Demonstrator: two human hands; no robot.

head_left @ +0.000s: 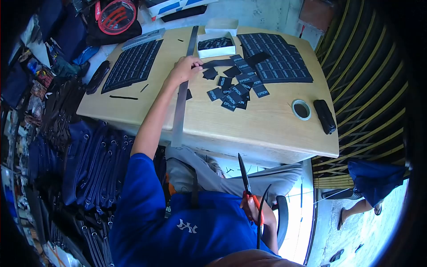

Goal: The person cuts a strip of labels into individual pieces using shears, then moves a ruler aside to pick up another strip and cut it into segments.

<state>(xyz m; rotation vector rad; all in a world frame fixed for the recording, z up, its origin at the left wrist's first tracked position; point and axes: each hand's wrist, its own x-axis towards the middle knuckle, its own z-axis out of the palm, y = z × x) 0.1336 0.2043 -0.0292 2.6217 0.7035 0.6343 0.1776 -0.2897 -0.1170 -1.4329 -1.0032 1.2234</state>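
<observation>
My left hand (184,69) reaches out over the wooden table (267,129) and pinches the end of a black label strip (220,63). It rests on a long metal ruler (181,100) that runs down to the table's near edge. A loose heap of cut black labels (235,89) with white lettering lies just right of that hand. My right hand (251,205) is low, near my body below the table edge, shut on red-handled scissors (247,182) whose blades stand apart and point up.
Uncut sheets of black labels lie at the left (132,66) and at the back right (275,58). A small white box (216,44) holds labels. A tape roll (301,109) and a black case (324,116) sit at the right. Dark blue bags (91,164) are stacked at the left.
</observation>
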